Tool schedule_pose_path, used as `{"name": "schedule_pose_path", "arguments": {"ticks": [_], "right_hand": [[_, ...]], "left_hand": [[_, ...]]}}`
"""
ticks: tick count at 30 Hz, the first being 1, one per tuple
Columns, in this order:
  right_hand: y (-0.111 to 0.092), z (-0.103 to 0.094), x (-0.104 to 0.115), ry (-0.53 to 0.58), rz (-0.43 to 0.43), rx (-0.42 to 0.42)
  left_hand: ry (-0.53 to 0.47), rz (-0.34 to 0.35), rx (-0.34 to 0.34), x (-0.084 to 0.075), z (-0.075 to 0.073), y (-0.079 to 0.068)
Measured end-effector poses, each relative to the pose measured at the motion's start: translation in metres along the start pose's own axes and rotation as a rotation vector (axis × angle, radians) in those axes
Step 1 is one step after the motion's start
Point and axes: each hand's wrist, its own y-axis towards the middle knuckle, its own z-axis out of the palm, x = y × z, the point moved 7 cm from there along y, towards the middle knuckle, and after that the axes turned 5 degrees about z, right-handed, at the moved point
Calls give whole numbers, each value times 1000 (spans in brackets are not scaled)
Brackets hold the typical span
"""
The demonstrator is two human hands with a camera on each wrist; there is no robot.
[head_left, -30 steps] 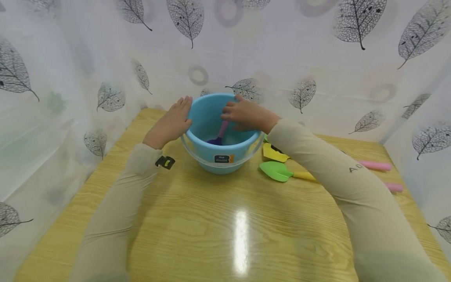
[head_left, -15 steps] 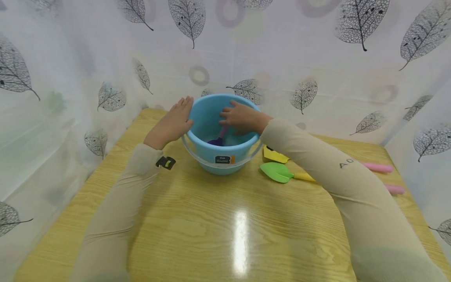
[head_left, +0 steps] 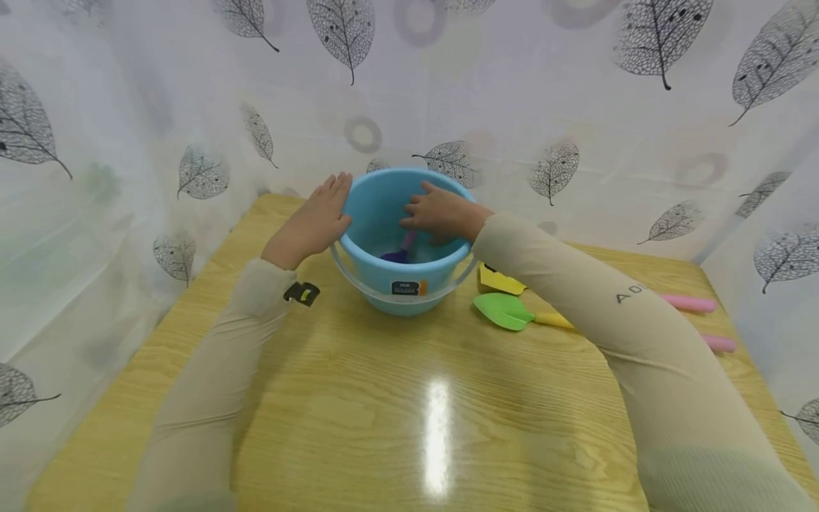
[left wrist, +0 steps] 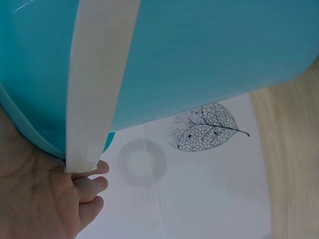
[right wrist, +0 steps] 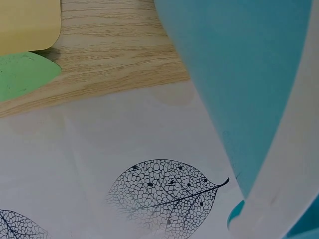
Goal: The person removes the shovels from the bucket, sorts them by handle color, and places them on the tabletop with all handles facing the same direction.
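Observation:
A light-blue bucket (head_left: 409,284) with a white handle (head_left: 365,288) stands upright at the table's far side. My left hand (head_left: 313,224) rests against its left rim, fingers straight; the left wrist view shows the palm (left wrist: 35,189) beside the rim. Inside the bucket my right hand (head_left: 441,213) reaches in over the right rim, fingers bent about the upper end of a small tool's pink-purple handle (head_left: 409,239). The tool's dark purple head (head_left: 394,257) is low in the bucket, its shape partly hidden by the front rim. The right wrist view does not show the right hand.
Right of the bucket lie a green trowel (head_left: 503,311) with a yellow handle and a yellow tool head (head_left: 501,282). Two pink handles (head_left: 687,304) show beyond the right sleeve. A leaf-patterned curtain (head_left: 397,85) surrounds the wooden table (head_left: 358,398).
My right hand has moved slightly left and lower into the bucket, and the purple tool has shifted slightly. My left hand stays at the rim.

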Motion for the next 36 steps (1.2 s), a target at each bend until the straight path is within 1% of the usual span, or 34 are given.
{"name": "schedule_pose_path", "arguments": {"ticks": [4, 13, 20, 29, 36], "right_hand": [[0, 1, 0, 14, 12, 15], [-1, -1, 0, 31, 29, -6], [-2, 0, 2, 17, 33, 7], [-2, -3, 4, 12, 0, -33], [-2, -10, 10, 34, -70, -88]], "left_hand": [[4, -1, -2, 0, 0, 0], [2, -4, -9, -1, -2, 1], [4, -10, -7, -1, -2, 0], [-1, -11, 3, -1, -1, 0], [4, -15, 0, 0, 0, 0]]}}
